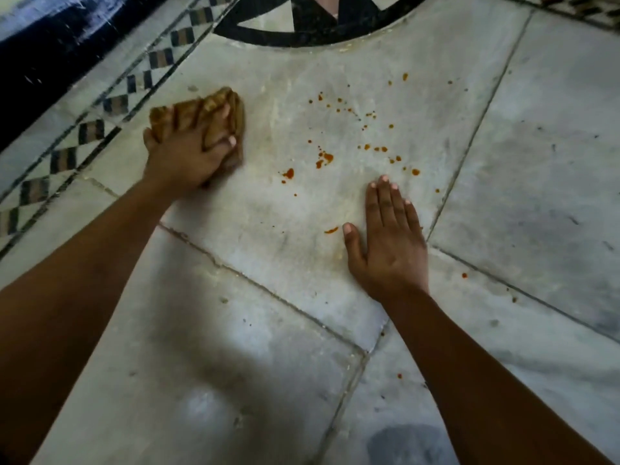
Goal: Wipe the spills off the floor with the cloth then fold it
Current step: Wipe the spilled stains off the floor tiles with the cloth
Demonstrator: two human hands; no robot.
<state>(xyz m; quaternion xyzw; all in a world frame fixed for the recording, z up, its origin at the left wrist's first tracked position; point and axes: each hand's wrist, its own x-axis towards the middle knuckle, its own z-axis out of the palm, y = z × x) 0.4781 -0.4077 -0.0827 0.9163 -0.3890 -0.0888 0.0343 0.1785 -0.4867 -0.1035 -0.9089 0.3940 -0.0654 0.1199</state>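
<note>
Surface: pale marble floor [261, 250], slab joints running diagonally; checkered inlay border [90, 130] along the left, black-and-white medallion [312, 25] at the top edge. Orange spills [323, 159] scattered mid-slab, between my hands. My left hand [188, 152] presses the bunched brown cloth [208, 112] down beside the border, fingers spread and curled over it. My right hand [389, 236] lies flat, palm down, empty. Bare slabs lie nearest me.

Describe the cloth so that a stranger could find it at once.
Start at the checkered border along the floor's left side. Just right of it, the left hand presses down a bunched brown cloth. It is the only fabric there; the orange spills lie further right.
</note>
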